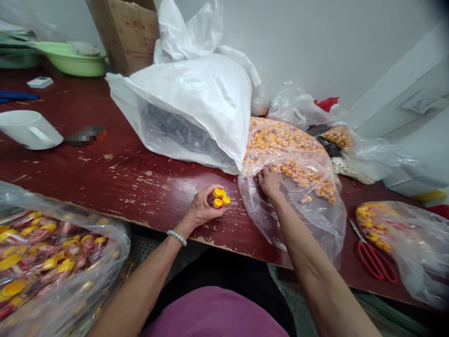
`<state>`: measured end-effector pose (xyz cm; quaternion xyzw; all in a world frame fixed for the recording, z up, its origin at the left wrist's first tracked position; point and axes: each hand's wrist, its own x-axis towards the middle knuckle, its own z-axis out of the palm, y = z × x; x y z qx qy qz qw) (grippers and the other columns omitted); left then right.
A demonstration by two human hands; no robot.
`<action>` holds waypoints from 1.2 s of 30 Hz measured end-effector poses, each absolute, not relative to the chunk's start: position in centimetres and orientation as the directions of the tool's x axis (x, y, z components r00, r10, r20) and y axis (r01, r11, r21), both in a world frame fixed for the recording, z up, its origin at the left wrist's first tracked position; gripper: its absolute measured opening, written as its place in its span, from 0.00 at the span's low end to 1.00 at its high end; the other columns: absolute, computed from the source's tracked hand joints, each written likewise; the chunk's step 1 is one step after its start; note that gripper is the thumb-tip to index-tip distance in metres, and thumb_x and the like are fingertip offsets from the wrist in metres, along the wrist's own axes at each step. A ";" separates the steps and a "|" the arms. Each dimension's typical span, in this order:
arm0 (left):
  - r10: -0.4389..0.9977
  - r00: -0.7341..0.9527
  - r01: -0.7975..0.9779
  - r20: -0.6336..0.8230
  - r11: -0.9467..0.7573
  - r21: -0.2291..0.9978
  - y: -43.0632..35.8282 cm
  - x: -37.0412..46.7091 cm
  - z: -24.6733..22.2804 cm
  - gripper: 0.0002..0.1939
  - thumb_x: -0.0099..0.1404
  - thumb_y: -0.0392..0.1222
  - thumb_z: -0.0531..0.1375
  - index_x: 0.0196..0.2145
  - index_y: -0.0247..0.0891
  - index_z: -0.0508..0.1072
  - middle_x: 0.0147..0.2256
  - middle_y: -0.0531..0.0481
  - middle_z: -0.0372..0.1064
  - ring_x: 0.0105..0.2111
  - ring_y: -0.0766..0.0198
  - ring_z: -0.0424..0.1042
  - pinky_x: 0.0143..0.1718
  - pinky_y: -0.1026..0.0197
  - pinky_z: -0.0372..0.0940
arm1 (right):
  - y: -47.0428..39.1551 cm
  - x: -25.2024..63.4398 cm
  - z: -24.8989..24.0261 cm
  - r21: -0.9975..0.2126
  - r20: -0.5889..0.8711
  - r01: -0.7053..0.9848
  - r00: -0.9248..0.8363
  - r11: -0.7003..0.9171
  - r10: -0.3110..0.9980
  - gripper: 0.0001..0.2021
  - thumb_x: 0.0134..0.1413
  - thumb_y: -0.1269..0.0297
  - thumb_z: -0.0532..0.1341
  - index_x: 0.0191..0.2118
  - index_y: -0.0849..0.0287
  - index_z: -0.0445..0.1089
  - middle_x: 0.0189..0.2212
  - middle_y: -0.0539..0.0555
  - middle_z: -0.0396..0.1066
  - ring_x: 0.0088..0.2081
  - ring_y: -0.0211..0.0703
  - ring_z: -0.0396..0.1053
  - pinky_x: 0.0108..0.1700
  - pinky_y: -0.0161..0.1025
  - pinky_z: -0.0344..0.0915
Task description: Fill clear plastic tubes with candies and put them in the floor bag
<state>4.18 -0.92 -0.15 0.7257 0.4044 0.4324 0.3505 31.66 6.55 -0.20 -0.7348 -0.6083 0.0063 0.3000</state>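
Observation:
My left hand (202,207), with a beaded bracelet at the wrist, is wrapped round several small tubes with yellow caps (220,198), held upright above the red table (154,187). To its right, my right hand (269,181) reaches into the mouth of a clear plastic bag (301,238) full of small yellow-capped pieces (273,135). Its fingertips are partly hidden by the plastic and by the hand itself, so what they touch cannot be made out. Behind both hands lies a large white sack (199,89), open toward me, with clear tubes (175,131) inside.
At the lower left is a bag of yellow-capped tubes (52,248). A white mug (30,128), green basin (75,63) and cardboard box (131,35) stand to the left and back. Red-handled scissors (375,262) lie at the right beside another bag (417,252).

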 end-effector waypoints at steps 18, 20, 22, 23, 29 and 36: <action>0.888 0.303 0.229 0.347 -0.421 0.878 -1.1 4.2 -0.2 0.26 0.47 0.36 0.64 0.47 0.37 0.67 0.42 0.49 0.71 0.40 0.62 0.71 0.43 0.63 0.65 | -5.1 19.8 6.4 -0.981 0.151 0.134 0.093 0.138 0.984 0.09 0.47 0.62 0.61 0.35 0.58 0.72 0.27 0.49 0.73 0.25 0.34 0.67 0.29 0.33 0.63; 0.881 0.309 0.217 0.358 -0.432 0.875 -1.1 4.1 -0.1 0.26 0.47 0.37 0.64 0.46 0.37 0.67 0.43 0.48 0.71 0.41 0.62 0.71 0.44 0.62 0.65 | -5.2 17.8 6.6 -0.983 0.115 0.142 -0.004 0.114 0.993 0.07 0.47 0.63 0.61 0.33 0.59 0.72 0.26 0.49 0.73 0.26 0.35 0.68 0.30 0.33 0.65; 0.881 0.315 0.214 0.352 -0.428 0.878 -1.1 4.0 -0.2 0.26 0.47 0.37 0.64 0.46 0.38 0.67 0.42 0.48 0.71 0.40 0.61 0.71 0.43 0.61 0.65 | -4.8 16.8 6.3 -0.980 0.104 0.167 -0.047 0.111 0.993 0.08 0.48 0.64 0.60 0.34 0.59 0.73 0.29 0.50 0.74 0.28 0.36 0.70 0.33 0.35 0.67; 0.886 0.311 0.223 0.345 -0.421 0.879 -1.1 4.0 -0.2 0.25 0.47 0.36 0.64 0.46 0.38 0.67 0.42 0.48 0.71 0.40 0.61 0.71 0.42 0.61 0.66 | -4.5 16.6 6.0 -0.977 0.107 0.180 -0.057 0.116 0.993 0.08 0.49 0.64 0.59 0.35 0.59 0.72 0.30 0.51 0.75 0.30 0.37 0.71 0.34 0.36 0.67; 0.905 0.299 0.255 0.304 -0.383 0.888 -0.8 4.0 -0.7 0.31 0.46 0.38 0.65 0.50 0.39 0.65 0.42 0.49 0.71 0.38 0.61 0.72 0.40 0.61 0.66 | -4.4 17.5 5.4 -0.872 0.333 0.389 0.026 0.297 0.943 0.11 0.54 0.67 0.54 0.42 0.57 0.69 0.36 0.52 0.73 0.33 0.39 0.70 0.37 0.38 0.68; 0.882 0.326 0.172 0.341 -0.409 0.896 -0.5 3.8 -1.7 0.30 0.46 0.39 0.65 0.48 0.38 0.66 0.44 0.48 0.71 0.40 0.62 0.71 0.43 0.62 0.66 | -5.7 16.5 4.4 -0.306 0.401 0.804 -0.377 0.510 0.835 0.24 0.46 0.76 0.53 0.51 0.55 0.66 0.42 0.58 0.72 0.40 0.51 0.64 0.43 0.50 0.60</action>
